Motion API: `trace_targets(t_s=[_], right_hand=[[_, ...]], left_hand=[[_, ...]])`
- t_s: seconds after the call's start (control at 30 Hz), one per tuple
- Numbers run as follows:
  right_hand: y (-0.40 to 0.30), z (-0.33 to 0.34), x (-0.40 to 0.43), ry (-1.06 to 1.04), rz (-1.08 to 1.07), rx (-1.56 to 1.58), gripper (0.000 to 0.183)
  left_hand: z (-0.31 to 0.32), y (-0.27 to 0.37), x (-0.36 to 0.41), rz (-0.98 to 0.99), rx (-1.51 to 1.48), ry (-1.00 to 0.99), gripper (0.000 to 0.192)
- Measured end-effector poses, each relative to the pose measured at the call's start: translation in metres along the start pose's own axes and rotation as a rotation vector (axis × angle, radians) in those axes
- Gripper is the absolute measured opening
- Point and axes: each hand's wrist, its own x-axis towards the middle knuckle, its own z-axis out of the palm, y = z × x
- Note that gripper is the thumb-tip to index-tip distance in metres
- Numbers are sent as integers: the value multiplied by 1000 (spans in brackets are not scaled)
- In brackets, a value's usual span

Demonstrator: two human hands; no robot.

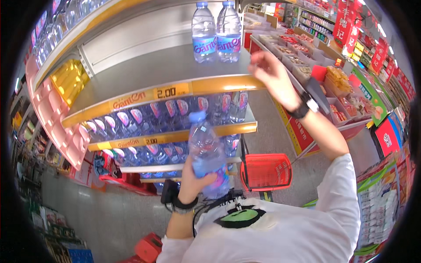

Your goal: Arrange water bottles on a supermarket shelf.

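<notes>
My left hand [197, 180] is closed around the lower part of a clear plastic water bottle [207, 151] with a blue cap, which stands roughly upright, slightly tilted, before my chest. Two capped Ganten water bottles [216, 36] stand side by side at the right end of the grey upper shelf [158, 67]. Just right of them, over the shelf's end, my right hand [268, 69] is raised with bent fingers and holds nothing that I can see; it is a little blurred.
Lower shelves [223, 129] hold rows of water bottles. A red shopping basket [266, 171] is on the floor to the right. Bins of packaged food [296, 62] line a counter beyond it. A pink moulded panel [49, 111] and yellow packages [69, 80] are at the left.
</notes>
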Motion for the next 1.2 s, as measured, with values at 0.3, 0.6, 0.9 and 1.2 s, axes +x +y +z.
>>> trace_targets(t_s=[0.3,0.6,0.9,1.2], right_hand=[[-24,8,-100,-539,288,141,50],[-17,0,-124,-392,431,395,62],[-51,4,-78,-351,359,451,59],[-31,-5,-65,-201,280,648,30]], left_hand=[[46,0,35,-204,-416,-269,60],[80,6,54,-67,154,-356,76],[55,66,78,333,543,-235,62],[-37,168,152,658,865,40,60]])
